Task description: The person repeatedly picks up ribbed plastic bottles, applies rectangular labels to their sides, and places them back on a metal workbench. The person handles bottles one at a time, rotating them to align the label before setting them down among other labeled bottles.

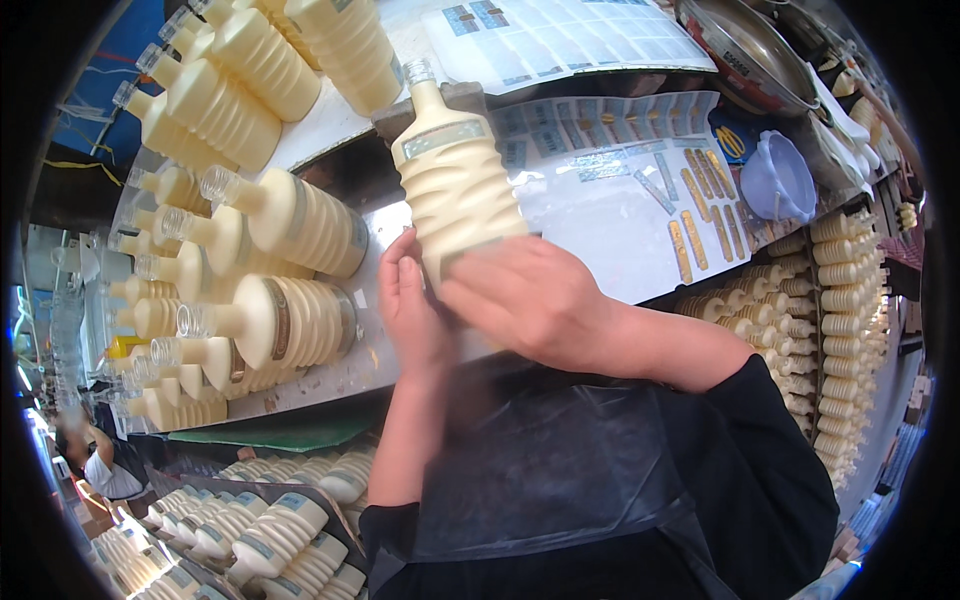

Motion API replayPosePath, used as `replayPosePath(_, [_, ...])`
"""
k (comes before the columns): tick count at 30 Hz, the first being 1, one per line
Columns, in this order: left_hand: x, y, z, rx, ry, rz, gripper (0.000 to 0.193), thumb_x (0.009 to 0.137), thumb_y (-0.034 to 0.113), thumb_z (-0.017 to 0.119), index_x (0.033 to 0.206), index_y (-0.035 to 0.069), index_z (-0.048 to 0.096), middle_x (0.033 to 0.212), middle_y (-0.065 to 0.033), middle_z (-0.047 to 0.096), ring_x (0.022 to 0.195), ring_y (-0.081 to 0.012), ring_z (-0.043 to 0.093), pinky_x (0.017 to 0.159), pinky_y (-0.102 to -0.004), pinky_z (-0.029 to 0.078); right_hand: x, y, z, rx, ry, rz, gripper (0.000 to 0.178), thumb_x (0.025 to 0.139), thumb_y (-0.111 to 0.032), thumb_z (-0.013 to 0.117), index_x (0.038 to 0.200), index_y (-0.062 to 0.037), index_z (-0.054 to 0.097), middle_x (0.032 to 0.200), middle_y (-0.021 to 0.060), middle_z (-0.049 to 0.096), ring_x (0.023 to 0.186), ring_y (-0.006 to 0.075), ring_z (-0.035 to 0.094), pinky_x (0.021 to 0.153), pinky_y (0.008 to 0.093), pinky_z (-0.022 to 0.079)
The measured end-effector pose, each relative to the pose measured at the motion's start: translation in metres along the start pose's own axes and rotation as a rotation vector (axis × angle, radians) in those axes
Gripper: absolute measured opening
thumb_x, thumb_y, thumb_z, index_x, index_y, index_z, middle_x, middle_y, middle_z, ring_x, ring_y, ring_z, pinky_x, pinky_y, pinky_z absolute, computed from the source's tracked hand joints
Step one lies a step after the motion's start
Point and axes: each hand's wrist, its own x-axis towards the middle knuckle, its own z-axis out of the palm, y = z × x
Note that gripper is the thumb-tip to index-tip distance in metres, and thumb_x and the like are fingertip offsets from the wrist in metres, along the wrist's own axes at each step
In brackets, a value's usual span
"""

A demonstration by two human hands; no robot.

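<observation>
A cream-coloured bottle with a rippled body and a clear glass neck lies in front of me, its neck pointing away and propped on a dark block. One grey-blue label strip crosses its shoulder. My left hand is cupped against the bottle's lower left side, with thumb and fingers upright. Across the near end of the bottle lies my right hand, fingers stretched flat and blurred by motion. That hand hides most of the bottle's base, where an edge of another greyish band shows.
Several similar bottles lie stacked at left; others stand at the far left. To the right, gold strips and blue label strips lie on a white sheet beside a lavender bucket. Racked bottles fill the far right.
</observation>
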Motion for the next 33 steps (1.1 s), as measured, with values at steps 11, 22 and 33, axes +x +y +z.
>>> replayPosePath(11, [-0.004, -0.034, -0.04, 0.541, -0.251, 0.277, 0.104, 0.085, 0.053, 0.077, 0.158, -0.002, 0.028, 0.15, -0.022, 0.038, 0.142, -0.0347, 0.037, 0.118, -0.0468, 0.033, -0.019, 0.024, -0.013, 0.037, 0.12, 0.196, 0.034, 0.078, -0.006, 0.071, 0.111, -0.0064, 0.068, 0.089, 0.0062, 0.069, 0.079, 0.0269, 0.07, 0.069, 0.0368, 0.055])
replayPosePath(22, [-0.007, -0.035, -0.03, 0.569, -0.093, 0.219, 0.094, 0.075, 0.014, 0.091, 0.152, -0.001, 0.038, 0.147, -0.0154, 0.049, 0.133, -0.0269, 0.051, 0.113, -0.0391, 0.041, -0.051, 0.031, -0.004, 0.073, 0.224, 0.259, 0.024, 0.081, -0.004, 0.069, 0.105, -0.0067, 0.069, 0.1, 0.0088, 0.071, 0.086, 0.0296, 0.07, 0.071, 0.04, 0.054])
replayPosePath(33, [-0.003, 0.018, -0.02, 1.034, -0.137, 0.727, 0.073, 0.069, 0.014, 0.092, 0.134, 0.006, 0.057, 0.132, -0.0114, 0.059, 0.121, -0.0294, 0.057, 0.108, -0.0423, 0.042, -0.032, 0.016, -0.016, 0.453, 0.118, 0.306, 0.025, 0.087, -0.005, 0.07, 0.111, -0.0038, 0.072, 0.106, 0.0099, 0.072, 0.09, 0.0223, 0.072, 0.076, 0.0337, 0.058])
